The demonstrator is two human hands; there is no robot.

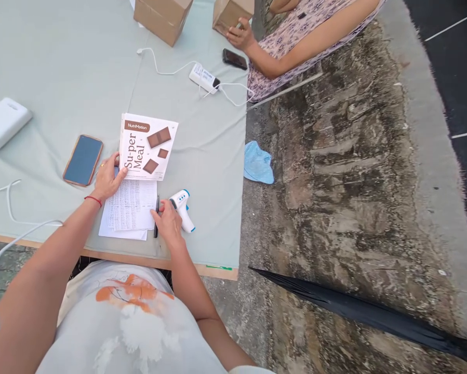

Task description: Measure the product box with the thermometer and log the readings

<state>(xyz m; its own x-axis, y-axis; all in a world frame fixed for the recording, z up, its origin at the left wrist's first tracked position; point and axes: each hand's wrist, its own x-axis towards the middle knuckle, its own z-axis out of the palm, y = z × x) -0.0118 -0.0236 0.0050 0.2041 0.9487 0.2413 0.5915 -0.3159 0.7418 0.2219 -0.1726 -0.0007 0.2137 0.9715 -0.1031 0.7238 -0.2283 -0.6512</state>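
My left hand (109,179) is closed on the lower left corner of a white and brown "Su-per Meal" box (167,153). The box covers the top of some sheets of paper (134,210) filled with rows of writing. My right hand (168,221) has its thumb and fingers closed around a black pen (156,231) at the right edge of the sheets. Right beside that hand lies a white and blue infrared thermometer (185,214). To the left of my left hand is a phone (82,160) in an orange-brown case.
A white power bank (7,122) sits at the far left, with white cables nearby. Another white device (204,78) with a cable and a black phone (235,59) lie farther back. Across the table are two cardboard boxes (161,18); another person's hand (241,35) touches the right one.
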